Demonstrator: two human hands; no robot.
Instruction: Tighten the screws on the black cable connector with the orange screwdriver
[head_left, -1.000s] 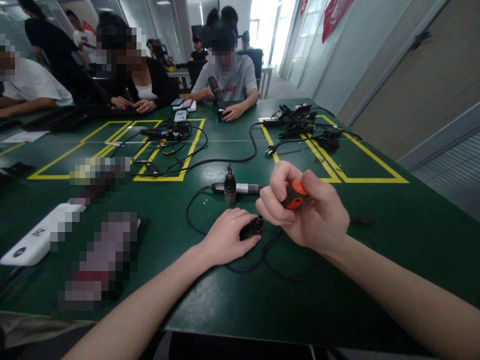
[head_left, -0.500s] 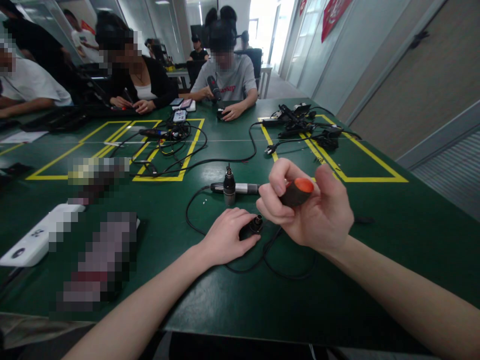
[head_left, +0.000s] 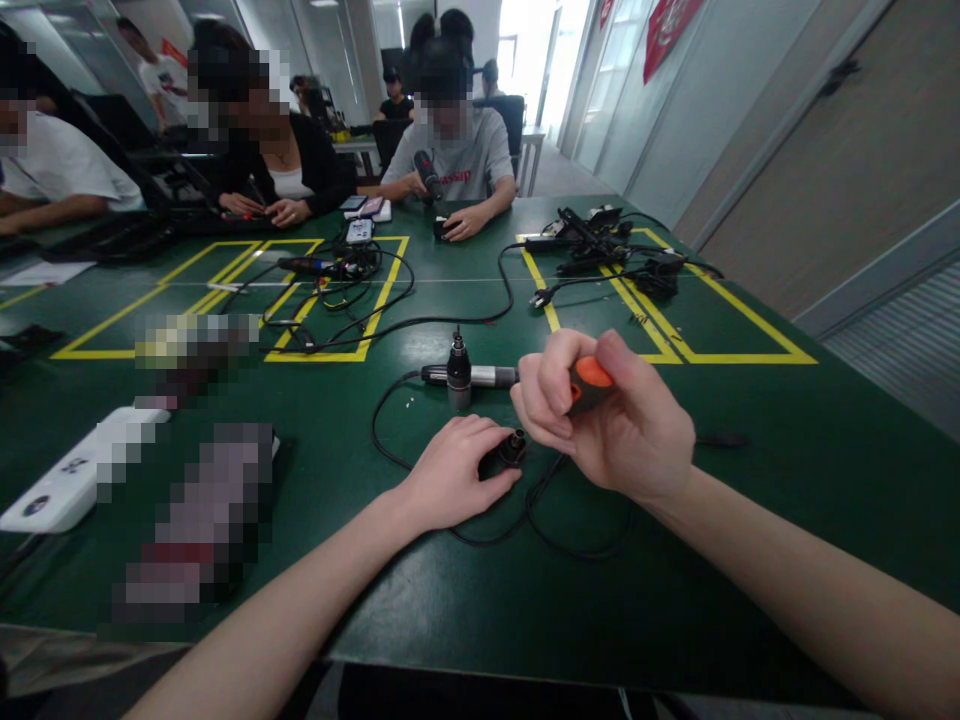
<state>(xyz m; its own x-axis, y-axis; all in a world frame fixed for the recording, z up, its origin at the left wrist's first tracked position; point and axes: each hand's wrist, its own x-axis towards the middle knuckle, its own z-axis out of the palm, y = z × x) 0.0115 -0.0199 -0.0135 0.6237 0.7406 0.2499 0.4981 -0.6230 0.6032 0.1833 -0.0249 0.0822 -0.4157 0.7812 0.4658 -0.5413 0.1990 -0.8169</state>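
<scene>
My right hand [head_left: 611, 425] is closed round a screwdriver with an orange and black handle [head_left: 589, 382]; its tip is hidden behind my fingers, just above a small black connector [head_left: 508, 452]. My left hand [head_left: 454, 472] lies on the green table [head_left: 787, 470] with its fingers pressed on that connector, holding it down. A black cable [head_left: 540, 530] loops away from the connector under my right wrist. Just behind stands a silver and black plug part [head_left: 459, 375] on its own black cable.
Yellow tape boxes mark the table; the middle one holds tangled cables and a tool [head_left: 322, 268], the right one black adapters and plugs [head_left: 600, 245]. A white device [head_left: 67, 480] lies at the left. People sit along the far and left edges, one holding a microphone [head_left: 429, 176].
My right hand has turned the screwdriver handle and dropped slightly towards the connector. My left hand has stayed in place on the connector.
</scene>
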